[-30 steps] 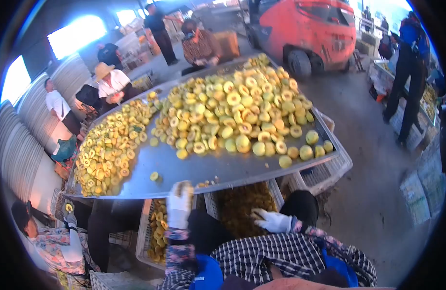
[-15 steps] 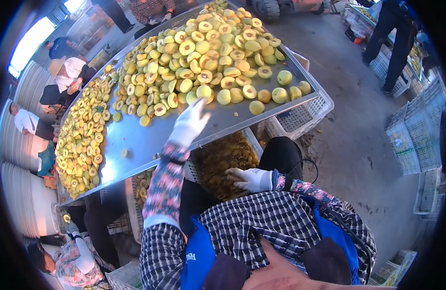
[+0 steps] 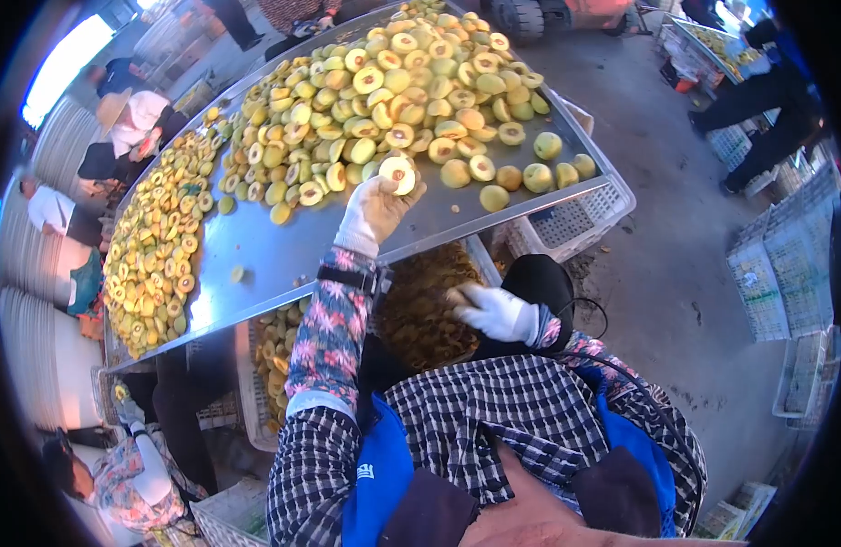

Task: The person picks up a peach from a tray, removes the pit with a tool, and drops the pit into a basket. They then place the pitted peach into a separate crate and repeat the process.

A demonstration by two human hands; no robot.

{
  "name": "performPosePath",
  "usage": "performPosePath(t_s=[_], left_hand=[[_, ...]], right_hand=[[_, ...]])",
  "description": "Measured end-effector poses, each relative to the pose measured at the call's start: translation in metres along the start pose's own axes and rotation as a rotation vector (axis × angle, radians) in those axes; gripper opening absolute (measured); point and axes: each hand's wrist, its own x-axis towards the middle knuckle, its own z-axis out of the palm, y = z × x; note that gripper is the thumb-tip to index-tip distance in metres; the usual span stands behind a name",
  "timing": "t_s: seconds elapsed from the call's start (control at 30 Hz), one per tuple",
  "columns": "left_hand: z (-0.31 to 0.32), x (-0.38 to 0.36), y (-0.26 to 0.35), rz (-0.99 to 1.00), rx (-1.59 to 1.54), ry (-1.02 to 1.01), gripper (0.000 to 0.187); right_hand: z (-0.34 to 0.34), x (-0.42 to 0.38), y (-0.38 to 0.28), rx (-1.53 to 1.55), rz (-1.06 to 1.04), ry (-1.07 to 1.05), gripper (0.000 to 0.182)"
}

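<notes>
My left hand [image 3: 381,211], in a white glove, is closed around a peach half [image 3: 398,174], its cut face and brown pit hollow turned up. It is above the near edge of the metal table [image 3: 283,252], next to a big heap of halved yellow-green peaches [image 3: 347,114]. My right hand [image 3: 498,313], also gloved and slightly blurred, is lower, over a crate of brown scraps [image 3: 425,296]. Its fingers are curled together; what they hold, if anything, I cannot make out.
Pitted halves [image 3: 156,264] lie along the table's left side. A white crate [image 3: 575,219] stands under its right corner, and a crate of fruit pieces [image 3: 273,356] sits below the front edge. Co-workers sit at the left; stacked crates [image 3: 785,246] stand at the right.
My left hand, open over the heap's near edge before, now holds a peach half and has turned palm inward. My right hand has risen slightly and shifted right, its fingers more curled.
</notes>
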Motion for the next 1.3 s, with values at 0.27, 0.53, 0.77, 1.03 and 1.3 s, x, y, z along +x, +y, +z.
performPosePath(t_s=[0.27, 0.53, 0.77, 1.03, 1.3], left_hand=[[0.025, -0.079, -0.010, 0.186, -0.315, 0.129, 0.049], [0.050, -0.091, -0.018, 0.222, -0.402, 0.214, 0.043], [0.037, -0.089, -0.025, 0.115, -0.263, 0.204, 0.035], [0.061, -0.099, -0.019, 0.170, -0.001, 0.247, 0.040], [0.081, -0.099, -0.022, 0.155, -0.090, 0.327, 0.039]], right_hand=[[-0.020, 0.042, -0.065, -0.107, -0.328, 0.420, 0.035], [0.000, 0.052, -0.073, -0.382, -0.289, 0.500, 0.028], [-0.011, 0.051, -0.056, -0.401, -0.242, 0.333, 0.038], [-0.017, 0.045, -0.045, 0.389, -0.180, 0.017, 0.037], [-0.016, 0.029, -0.060, 1.304, 0.137, -0.361, 0.039]])
